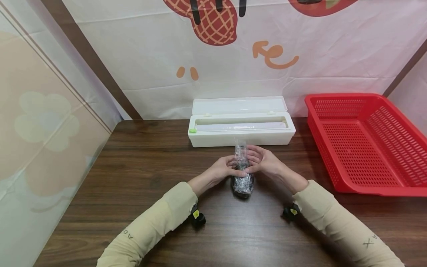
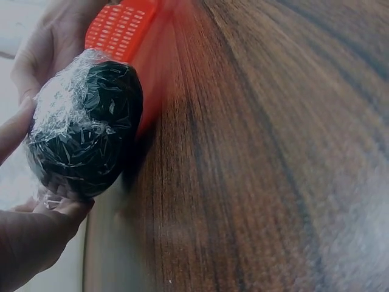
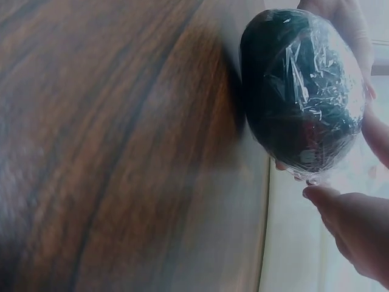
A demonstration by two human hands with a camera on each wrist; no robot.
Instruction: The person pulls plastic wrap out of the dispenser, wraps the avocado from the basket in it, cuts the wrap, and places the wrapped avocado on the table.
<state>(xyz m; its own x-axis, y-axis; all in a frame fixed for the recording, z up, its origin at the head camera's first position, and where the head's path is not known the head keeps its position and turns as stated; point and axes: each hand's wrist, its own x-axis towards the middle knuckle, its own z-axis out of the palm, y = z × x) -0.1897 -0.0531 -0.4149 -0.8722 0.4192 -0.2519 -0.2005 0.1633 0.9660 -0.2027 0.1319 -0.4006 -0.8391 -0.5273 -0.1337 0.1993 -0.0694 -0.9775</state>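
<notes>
A dark, rounded thing wrapped in crinkled clear cling film [image 1: 242, 185] is between the two hands, low over the table. Its own kind is hidden under the film. The left hand [image 1: 222, 169] holds it from the left, thumb across the front and fingers behind. From the other side the right hand [image 1: 265, 162] grips it, its thumb meeting the left thumb. A loose tail of film stands up toward the back. In the left wrist view the wrapped bundle [image 2: 91, 128] shows its dark end, and the right wrist view shows the bundle [image 3: 301, 91] smooth and shiny.
Behind the hands sits a white cling film box [image 1: 241, 139], lid raised, with a roll inside and a green slider at its left end. A red perforated basket [image 1: 323, 155] stands at the right on the brown wooden table [image 1: 150, 159]. A printed cloth [image 1: 150, 59] hangs behind.
</notes>
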